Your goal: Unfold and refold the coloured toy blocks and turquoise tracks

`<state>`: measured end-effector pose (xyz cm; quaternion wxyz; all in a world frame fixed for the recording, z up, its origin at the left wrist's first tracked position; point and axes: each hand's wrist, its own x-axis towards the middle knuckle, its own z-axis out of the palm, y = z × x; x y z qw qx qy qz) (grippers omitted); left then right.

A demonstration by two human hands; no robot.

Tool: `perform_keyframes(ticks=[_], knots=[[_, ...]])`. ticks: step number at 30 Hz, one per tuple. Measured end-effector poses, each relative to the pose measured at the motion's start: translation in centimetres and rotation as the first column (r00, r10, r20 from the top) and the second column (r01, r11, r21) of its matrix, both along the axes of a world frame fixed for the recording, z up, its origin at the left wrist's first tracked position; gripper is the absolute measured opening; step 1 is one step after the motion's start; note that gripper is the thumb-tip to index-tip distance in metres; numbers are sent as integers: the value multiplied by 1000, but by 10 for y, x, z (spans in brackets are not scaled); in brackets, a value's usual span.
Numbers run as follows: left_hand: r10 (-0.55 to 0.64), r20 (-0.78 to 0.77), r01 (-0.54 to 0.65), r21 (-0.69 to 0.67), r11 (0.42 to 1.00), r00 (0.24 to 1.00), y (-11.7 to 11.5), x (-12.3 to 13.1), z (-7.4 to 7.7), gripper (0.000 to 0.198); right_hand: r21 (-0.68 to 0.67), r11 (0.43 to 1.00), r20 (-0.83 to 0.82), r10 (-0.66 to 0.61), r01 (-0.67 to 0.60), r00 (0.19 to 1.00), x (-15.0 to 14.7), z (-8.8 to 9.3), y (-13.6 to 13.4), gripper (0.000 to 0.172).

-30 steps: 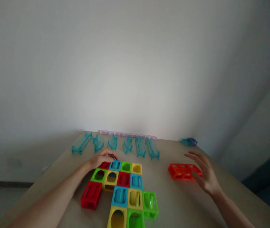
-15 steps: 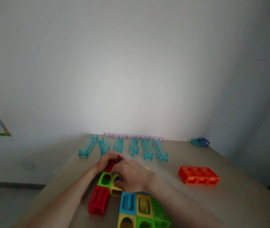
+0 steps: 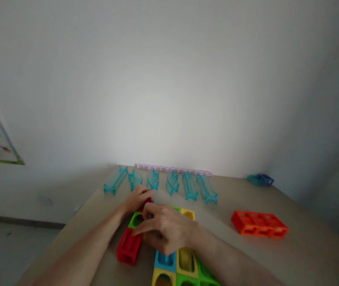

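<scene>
My left hand (image 3: 141, 198) is curled over the far red block (image 3: 147, 203) at the left corner of a group of hollow plastic blocks, its fingertips partly hidden. My right hand (image 3: 171, 229) is above the group with its index finger stretched left toward the near red block (image 3: 129, 247) and its thumb apart below. Its fingertip seems to touch that block's far edge. Between the two red blocks lies a green block (image 3: 136, 219), partly covered. Nearer me are a blue block (image 3: 165, 260) and a yellow block (image 3: 186, 262). A far yellow block (image 3: 188, 214) shows behind my right hand.
Clear blue track pieces (image 3: 173, 183) lie in a row at the back, before a purple-and-white strip (image 3: 173, 170) along the wall. An orange three-part block (image 3: 259, 224) rests on the right of the table (image 3: 217, 226). Dark blue pieces (image 3: 260, 180) sit in the far right corner.
My right hand has moved nearer me, and its index finger now stretches toward the near red block. My left hand stays at the far red block. The view has shifted slightly left.
</scene>
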<state>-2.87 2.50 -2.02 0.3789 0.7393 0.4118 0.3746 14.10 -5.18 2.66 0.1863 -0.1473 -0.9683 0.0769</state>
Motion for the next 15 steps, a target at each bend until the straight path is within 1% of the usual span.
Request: perform_keyframes(ticks=[2, 6, 8, 10, 12, 13, 14, 15], knots=[[12, -31, -12, 0, 1000, 999, 0, 0, -1, 42, -5, 998, 29, 61, -61, 998, -1, 2, -2, 35], [-3, -110, 3, 6, 1000, 994, 1, 0, 0, 48, -8, 999, 72, 45, -45, 996, -1, -1, -1, 32], [22, -142, -13, 60, 998, 990, 1, 0, 1, 49, -13, 999, 75, 35, -34, 997, -2, -4, 2, 30], [55, -132, -35, 148, 988, 990, 0, 0, 2, 49, -22, 999, 61, 42, -41, 997, -2, -7, 4, 29], [100, -51, -89, 191, 978, 994, 0, -1, 3, 50, -29, 997, 48, 71, -69, 996, -2, -9, 5, 28], [139, 18, -140, 180, 974, 990, 0, -1, 4, 50, -26, 996, 45, 86, -85, 995, -1, -10, 5, 28], [189, 112, -204, 141, 969, 975, 0, -1, 5, 49, -18, 995, 45, 96, -96, 994, -1, -10, 6, 28], [246, 222, -268, 77, 960, 944, 0, -2, 7, 49, -11, 995, 48, 100, -100, 994, -1, -10, 6, 28]])
